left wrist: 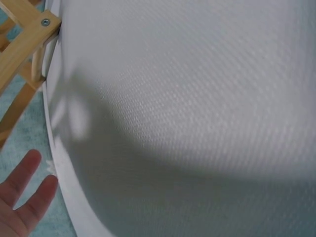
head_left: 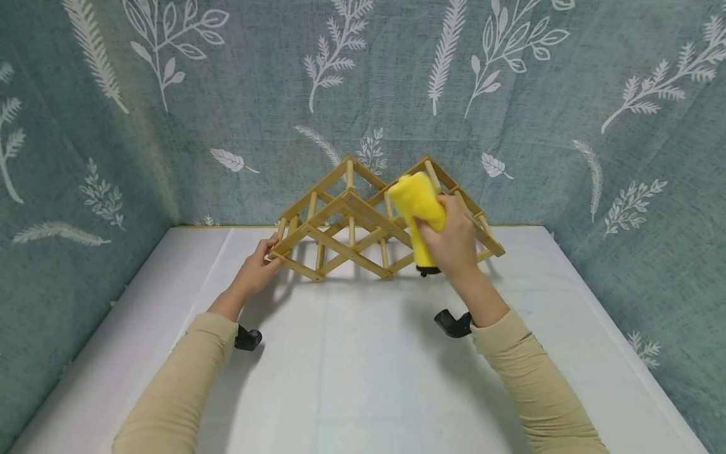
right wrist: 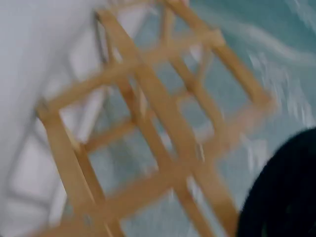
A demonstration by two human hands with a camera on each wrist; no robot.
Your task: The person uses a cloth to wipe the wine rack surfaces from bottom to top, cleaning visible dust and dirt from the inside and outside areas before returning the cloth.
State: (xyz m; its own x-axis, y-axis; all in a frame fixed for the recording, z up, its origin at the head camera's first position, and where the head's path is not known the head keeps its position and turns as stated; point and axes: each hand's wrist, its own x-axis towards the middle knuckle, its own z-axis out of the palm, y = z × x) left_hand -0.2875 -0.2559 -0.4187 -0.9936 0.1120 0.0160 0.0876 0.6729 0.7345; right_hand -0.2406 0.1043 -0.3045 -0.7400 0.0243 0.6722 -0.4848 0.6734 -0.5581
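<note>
Two hands, the left hand [head_left: 255,274] and the right hand [head_left: 454,243], are at a wooden rack [head_left: 352,254]. The left hand lies at the rack's left end, two of its fingers straight and spread in the left wrist view; the remaining fingers are hidden, and how firmly it touches the wood cannot be told. The right hand is curled around a yellow tool [head_left: 416,198], raised in front of the rack's right half. The tool's broad head points up and to the left, and its black end [head_left: 428,270] points down; whether the tool touches the wood cannot be told. In the right wrist view, which is blurred, a dark shape [right wrist: 286,192] fills the lower right corner.

The rack stands on the white table [head_left: 340,359], near the far edge. Its crossed slats and round rods form two peaks side by side, and a screw [left wrist: 46,22] is set in one slat near its end.

Both forearms wear beige sleeves [head_left: 187,378], with a black device [head_left: 247,339] at the left wrist and a black mount [head_left: 454,323] at the right. Behind the table and along its sides hangs a green-blue cloth [head_left: 255,75] printed with white leaves and sprigs.
</note>
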